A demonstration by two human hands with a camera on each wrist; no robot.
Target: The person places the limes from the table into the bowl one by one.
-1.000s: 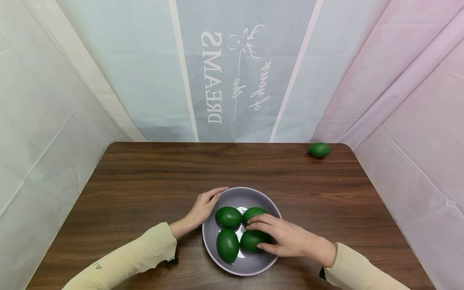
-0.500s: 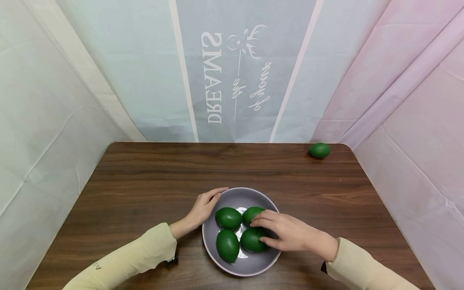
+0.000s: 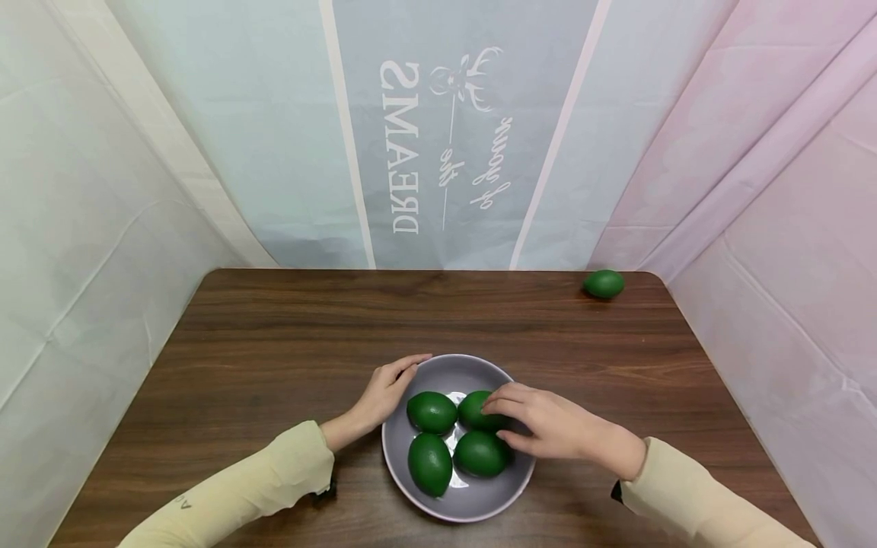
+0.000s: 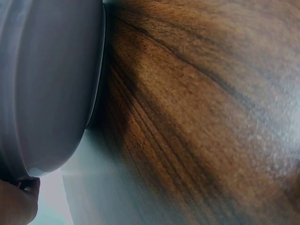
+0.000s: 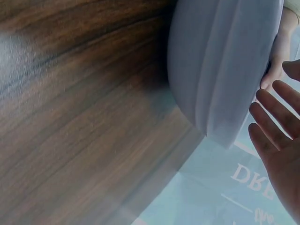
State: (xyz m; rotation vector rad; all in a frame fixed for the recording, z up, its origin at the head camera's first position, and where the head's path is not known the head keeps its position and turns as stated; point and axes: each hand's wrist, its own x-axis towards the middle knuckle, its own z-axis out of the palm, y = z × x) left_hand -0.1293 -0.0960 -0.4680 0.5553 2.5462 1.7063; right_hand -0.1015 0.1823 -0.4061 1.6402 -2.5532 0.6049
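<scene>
A grey-purple bowl (image 3: 473, 502) sits near the front of the table. Several dark green, lemon-shaped fruits (image 3: 430, 464) lie inside it. My left hand (image 3: 377, 397) touches the bowl's left rim, its fingers fairly straight along the edge; in the left wrist view a fingertip (image 4: 18, 201) shows at the rim. Over the bowl's right side is my right hand (image 3: 541, 418), relaxed, partly covering the back right fruit (image 3: 473, 411) in the head view. The front right fruit (image 3: 482, 454) lies just below its thumb. In the right wrist view, the fingers (image 5: 276, 112) are spread and hold nothing.
Another green fruit (image 3: 604, 284) lies at the table's far right corner. The brown wooden table (image 3: 308, 320) has pale cloth (image 3: 288, 137) hanging behind it and at both sides.
My right hand has shifted back and to the right, from over the front right fruit toward the back right one. The left hand, bowl and fruits have stayed in place.
</scene>
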